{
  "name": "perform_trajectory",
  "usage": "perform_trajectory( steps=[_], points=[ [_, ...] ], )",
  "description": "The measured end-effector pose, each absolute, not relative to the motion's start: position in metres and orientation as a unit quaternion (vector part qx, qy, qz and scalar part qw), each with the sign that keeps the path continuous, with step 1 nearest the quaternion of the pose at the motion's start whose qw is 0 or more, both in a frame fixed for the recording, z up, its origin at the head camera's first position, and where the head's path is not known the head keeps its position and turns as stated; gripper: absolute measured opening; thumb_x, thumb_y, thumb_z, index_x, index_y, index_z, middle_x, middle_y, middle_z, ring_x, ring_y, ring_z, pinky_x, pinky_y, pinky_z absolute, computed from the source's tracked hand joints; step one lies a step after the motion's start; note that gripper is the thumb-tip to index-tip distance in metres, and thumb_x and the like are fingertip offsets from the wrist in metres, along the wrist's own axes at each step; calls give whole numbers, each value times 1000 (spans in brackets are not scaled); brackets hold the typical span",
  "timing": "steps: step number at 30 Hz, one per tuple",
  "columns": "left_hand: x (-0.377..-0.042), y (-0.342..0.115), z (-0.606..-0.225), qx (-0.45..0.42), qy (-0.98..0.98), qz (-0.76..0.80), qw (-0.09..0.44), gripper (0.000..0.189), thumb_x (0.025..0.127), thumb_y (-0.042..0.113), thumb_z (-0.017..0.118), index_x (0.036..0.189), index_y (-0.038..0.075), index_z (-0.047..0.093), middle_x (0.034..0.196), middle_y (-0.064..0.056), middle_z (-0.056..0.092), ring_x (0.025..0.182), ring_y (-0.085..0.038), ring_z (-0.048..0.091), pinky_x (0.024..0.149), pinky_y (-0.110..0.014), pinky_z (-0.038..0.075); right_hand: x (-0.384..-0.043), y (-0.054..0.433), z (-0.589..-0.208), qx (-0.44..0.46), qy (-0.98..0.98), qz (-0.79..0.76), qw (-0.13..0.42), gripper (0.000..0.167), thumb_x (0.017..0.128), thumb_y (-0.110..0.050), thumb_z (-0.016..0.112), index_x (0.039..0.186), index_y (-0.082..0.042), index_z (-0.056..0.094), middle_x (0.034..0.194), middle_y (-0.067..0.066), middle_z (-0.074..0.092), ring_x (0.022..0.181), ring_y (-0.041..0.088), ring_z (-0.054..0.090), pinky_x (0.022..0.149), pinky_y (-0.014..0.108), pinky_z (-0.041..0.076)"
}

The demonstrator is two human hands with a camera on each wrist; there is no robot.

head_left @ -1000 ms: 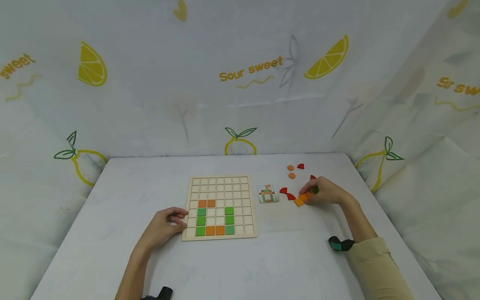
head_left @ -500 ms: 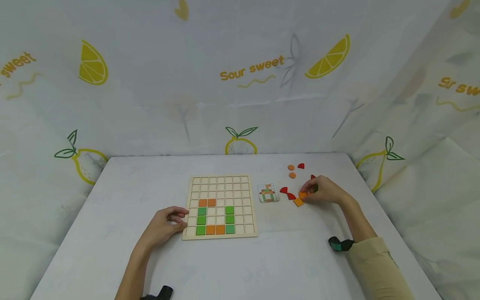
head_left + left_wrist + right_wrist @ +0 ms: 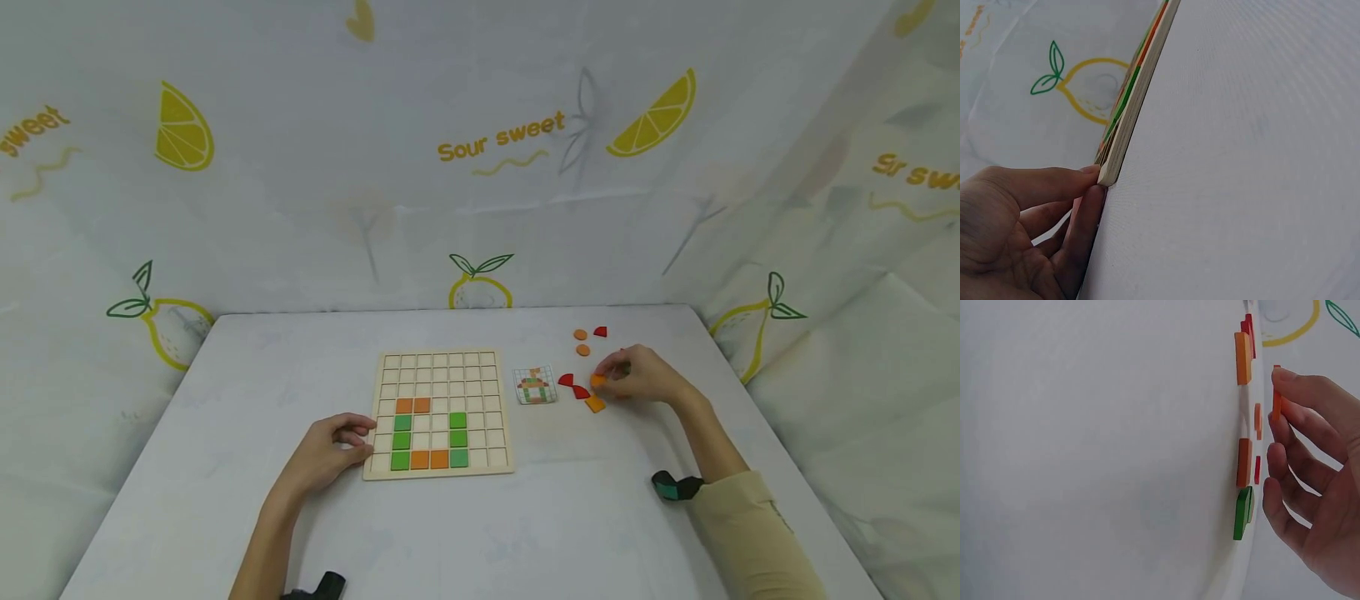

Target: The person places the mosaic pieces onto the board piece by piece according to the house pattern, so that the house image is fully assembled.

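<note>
My right hand (image 3: pixel 641 375) pinches an orange square tile (image 3: pixel 1277 394) between thumb and fingertips, lifted off the table at the right. Below it lie another orange square tile (image 3: pixel 595 403) and red quarter-round tiles (image 3: pixel 581 392). My left hand (image 3: pixel 330 446) rests at the left edge of the wooden grid board (image 3: pixel 483 383), its thumb (image 3: pixel 1054 184) and fingertips against the rim by a corner. Green tiles (image 3: pixel 458 439) and orange tiles (image 3: pixel 422 406) sit in several of the board's cells.
A small pattern card (image 3: pixel 535 385) lies right of the board. Behind the loose tiles are two orange round tiles (image 3: pixel 582 350) and a red quarter-round tile (image 3: pixel 601 332). A green tile (image 3: pixel 1243 514) lies on the table by my right hand. A lemon-print curtain (image 3: pixel 480 208) surrounds the table.
My right hand has picked an orange square tile from the pile and raised it slightly, away from the tile beside it. My left hand stays at the board's edge.
</note>
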State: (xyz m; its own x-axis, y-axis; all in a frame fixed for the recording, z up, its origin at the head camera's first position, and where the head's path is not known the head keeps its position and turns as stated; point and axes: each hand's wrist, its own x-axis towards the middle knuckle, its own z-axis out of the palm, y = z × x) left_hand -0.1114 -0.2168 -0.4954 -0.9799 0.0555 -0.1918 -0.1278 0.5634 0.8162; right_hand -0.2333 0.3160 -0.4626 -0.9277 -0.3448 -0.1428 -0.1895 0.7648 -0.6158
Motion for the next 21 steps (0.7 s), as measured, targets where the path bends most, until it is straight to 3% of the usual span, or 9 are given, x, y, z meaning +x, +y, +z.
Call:
perform_trajectory(
  steps=[9, 14, 21],
  points=[
    [-112, -217, -497, -20, 877, 470, 98, 38, 89, 8, 84, 125, 2, 74, 110, -9, 73, 92, -15, 63, 78, -22, 49, -228, 283, -444, -204, 913, -337, 103, 18, 90, -18, 88, 105, -9, 82, 97, 5, 78, 91, 19, 65, 72, 26, 56],
    [-111, -217, -496, -23, 875, 472, 100, 38, 89, 7, 84, 125, 2, 74, 110, -10, 74, 91, -15, 63, 78, -22, 50, -227, 257, -437, -233, 903, -346, 100, 18, 90, -17, 88, 105, -9, 81, 107, 9, 79, 93, 19, 65, 73, 27, 56],
    [-112, -217, -496, -29, 876, 470, 104, 37, 90, 8, 84, 126, 3, 74, 111, -9, 74, 92, -14, 64, 80, -23, 50, -233, 218, -434, -268, 889, -355, 112, 17, 89, -23, 90, 102, -15, 81, 105, 2, 80, 95, 17, 66, 74, 27, 57]
  ],
)
